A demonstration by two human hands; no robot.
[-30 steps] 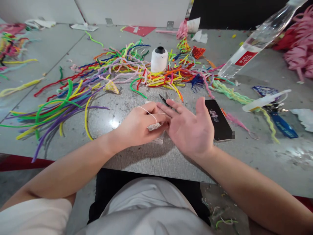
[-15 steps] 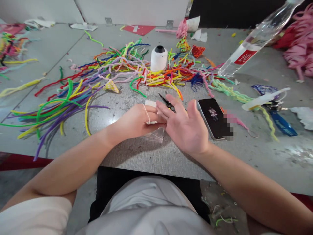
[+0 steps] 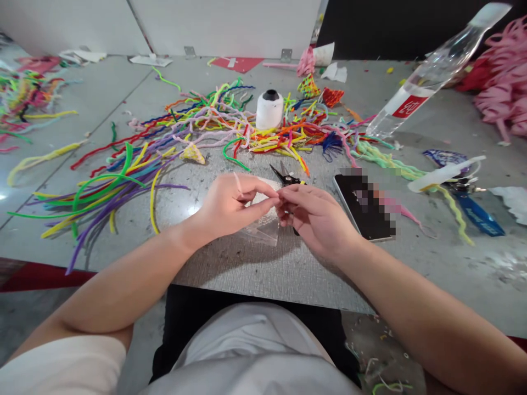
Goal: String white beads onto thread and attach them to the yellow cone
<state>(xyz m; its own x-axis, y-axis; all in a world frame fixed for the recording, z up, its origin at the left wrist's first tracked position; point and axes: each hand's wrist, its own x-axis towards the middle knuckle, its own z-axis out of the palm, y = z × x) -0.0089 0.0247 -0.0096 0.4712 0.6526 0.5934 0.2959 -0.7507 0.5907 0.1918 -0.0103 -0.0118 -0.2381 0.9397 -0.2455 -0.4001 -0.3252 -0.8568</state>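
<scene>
My left hand [image 3: 233,206] and my right hand [image 3: 315,216] meet fingertip to fingertip over the grey table [image 3: 255,263]. Both pinch closed around a small whitish piece [image 3: 263,200] with thin white thread, which loops over my left fingers. A small clear plastic bag [image 3: 263,230] lies under the hands. Black scissors [image 3: 286,178] lie just beyond my fingers. A white thread spool [image 3: 269,109] stands further back among a spread of coloured pipe cleaners [image 3: 185,131].
A black phone [image 3: 364,206] lies right of my right hand. A clear plastic bottle [image 3: 428,74] leans at the back right beside pink fuzzy material [image 3: 500,88]. Keys on a blue strap [image 3: 473,206] lie far right. More pipe cleaners [image 3: 24,99] are far left.
My right hand, open and flat a second ago, has curled its fingers shut against my left fingertips. The view shifted slightly.
</scene>
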